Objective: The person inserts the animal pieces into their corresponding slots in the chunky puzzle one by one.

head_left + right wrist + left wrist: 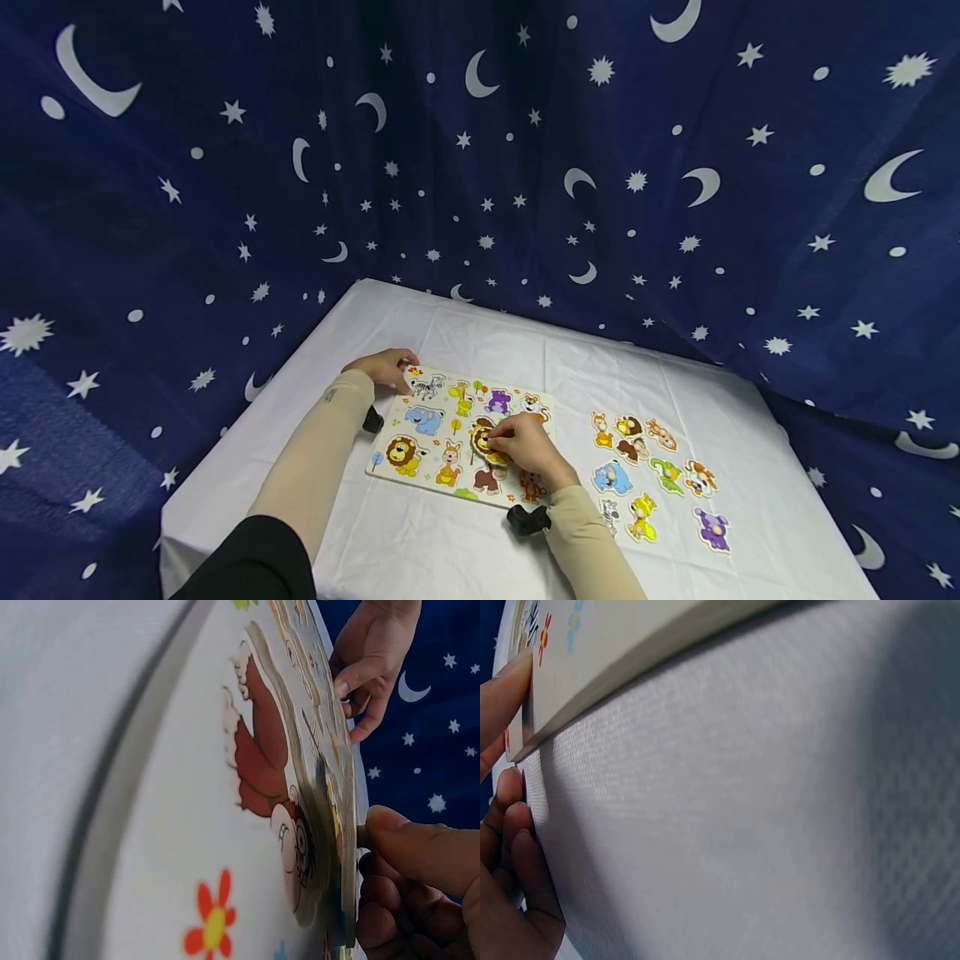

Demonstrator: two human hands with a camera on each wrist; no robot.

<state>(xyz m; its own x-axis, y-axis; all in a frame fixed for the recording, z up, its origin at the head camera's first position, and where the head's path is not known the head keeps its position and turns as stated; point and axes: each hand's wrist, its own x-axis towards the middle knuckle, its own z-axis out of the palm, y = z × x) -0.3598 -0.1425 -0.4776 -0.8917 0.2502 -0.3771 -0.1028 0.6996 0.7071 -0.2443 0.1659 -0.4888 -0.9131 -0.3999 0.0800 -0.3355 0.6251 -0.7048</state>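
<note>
A wooden animal puzzle board (390, 425) lies on the table. My left hand (384, 367) holds its far left corner; in the left wrist view the thumb (506, 690) lies on top and the other fingers (532, 874) are at the edge. With my right hand (525, 442) I pinch the small knob of a lion puzzle piece (480, 432) over the middle right of the board. In the right wrist view that piece (346, 847) is seen edge-on above the board, beside the printed monkey (262, 750). Whether it touches the board I cannot tell.
Several loose animal pieces lie right of the board, among them a blue elephant or hippo-like piece (612, 477), a giraffe (642, 518), a zebra (610, 515) and a purple piece (712, 530). A white cloth (450, 558) covers the table; a starry blue curtain (480, 167) hangs behind.
</note>
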